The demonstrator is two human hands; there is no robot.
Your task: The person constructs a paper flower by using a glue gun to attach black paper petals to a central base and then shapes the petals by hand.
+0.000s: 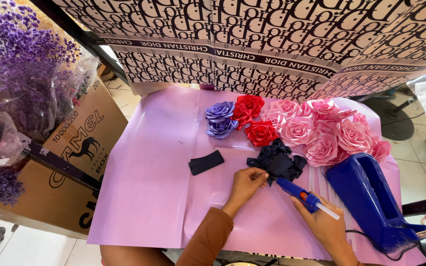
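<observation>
While my left hand [246, 183] pinches the black ribbon rose [277, 162] just below the red roses [252, 118], my right hand [321, 219] grips the blue glue gun [299, 193] beside it; I judge the hot nozzle could burn those fingertips.

black rose [278, 162], blue glue gun [299, 193]

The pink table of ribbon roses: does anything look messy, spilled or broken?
Nothing stands out. The ribbon roses sit bunched together, a black ribbon piece lies flat, and nothing on the pink sheet looks spilled or torn.
</observation>
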